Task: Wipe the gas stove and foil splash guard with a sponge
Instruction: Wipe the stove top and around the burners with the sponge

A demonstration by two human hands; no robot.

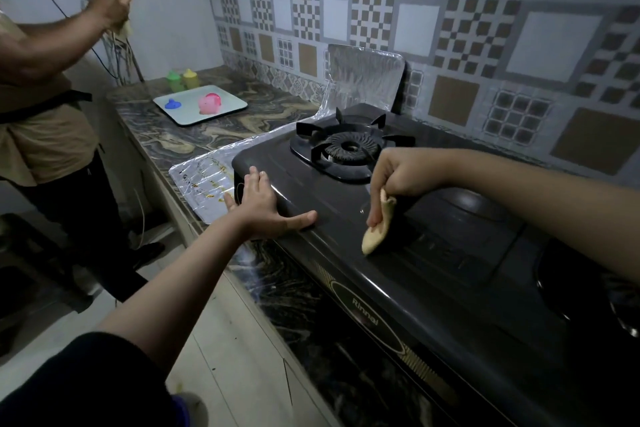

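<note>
Step in hand, by my reading: wiping the flat top of the black enamel two-burner gas stove [433, 246], middle panel between the burners.

To do it well: keep the thin yellow-tan sponge [375, 232] flat to the panel instead of dragging only its tip, work in overlapping passes toward the stove's front edge, and lift clear of the black cast-iron pan support [349, 146] rather than snagging on it. The stove probably wants steadying while pressure goes on.

Right hand [403, 177]: reaches in from the right, wrist raised, fingers pinched closed on the sponge's upper end; the sponge hangs down, lower end touching the panel.

Left hand [265, 206]: palm down, fingers spread wide, holding nothing, pressed on the stove's front-left corner, thumb along the front edge. Looks like bracing.

The crinkled silver foil splash guard [363, 76] stands upright behind the stove's back-left corner, against the patterned wall; a stained foil sheet [202, 180] lies flat on the marbled counter [166, 139] just left of the stove. Brown spots on it look unwiped.

Second person [52, 121] stands at the counter's far left end.
</note>
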